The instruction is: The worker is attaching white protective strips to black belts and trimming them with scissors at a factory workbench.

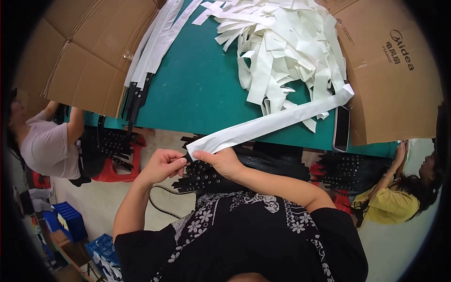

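- White sleeve (272,126): slants over the near edge of the green surface (202,94), mouth at the person's front.
- Dark strap (188,157): its end shows at that mouth, so this piece looks unfinished; how much lies inside cannot be told.
- Left grip (164,165) pinches the strap, elbow bent; right grip (223,162) clasps the sleeve, thumb on top.
- Covered straps (157,47), upper left, seem done; loose white strips (291,51) and eyeleted straps (206,177) seem left.
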The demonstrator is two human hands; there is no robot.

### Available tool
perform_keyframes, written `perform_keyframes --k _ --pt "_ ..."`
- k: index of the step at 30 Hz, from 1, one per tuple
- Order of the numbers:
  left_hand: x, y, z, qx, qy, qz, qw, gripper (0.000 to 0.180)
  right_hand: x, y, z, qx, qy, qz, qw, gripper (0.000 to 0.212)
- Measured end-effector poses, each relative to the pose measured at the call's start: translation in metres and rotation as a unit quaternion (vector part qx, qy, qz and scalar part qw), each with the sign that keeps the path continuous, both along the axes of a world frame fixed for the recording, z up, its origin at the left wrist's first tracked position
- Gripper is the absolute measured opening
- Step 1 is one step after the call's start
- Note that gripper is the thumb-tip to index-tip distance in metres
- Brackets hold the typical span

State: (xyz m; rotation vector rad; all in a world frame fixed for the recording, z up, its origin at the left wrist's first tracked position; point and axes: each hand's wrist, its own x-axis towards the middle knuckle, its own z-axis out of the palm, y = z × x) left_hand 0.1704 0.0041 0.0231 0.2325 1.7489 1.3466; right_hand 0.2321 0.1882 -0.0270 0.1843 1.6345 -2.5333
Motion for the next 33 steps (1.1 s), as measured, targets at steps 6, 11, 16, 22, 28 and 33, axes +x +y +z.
perform_keyframes --k 6,11,16,22,28,33 --pt "-0.003 0.0 0.001 0.031 -0.018 0.043 0.998 0.016 0.002 0.003 -0.002 0.005 0.036 0.056 0.998 0.025" --pt "0.001 0.0 -0.013 -0.04 0.113 0.005 0.993 0.026 -0.002 0.029 0.011 -0.146 -0.006 0.023 0.989 0.039" --pt "0.015 -0.046 -0.042 0.022 0.036 0.064 0.997 0.025 -0.04 0.226 0.05 -0.244 -0.085 -0.366 0.894 0.022" --pt "0.026 0.028 -0.021 0.093 -0.076 -0.095 0.988 0.017 -0.134 0.407 0.111 0.022 0.018 -0.431 0.902 0.028" --pt "-0.006 0.168 0.021 0.176 -0.05 -0.071 0.981 0.021 -0.255 0.435 0.231 0.158 0.172 -0.361 0.903 0.049" --pt "-0.06 0.271 0.022 0.231 -0.041 -0.021 0.972 0.024 -0.262 0.482 0.182 0.467 0.022 -0.397 0.79 0.037"
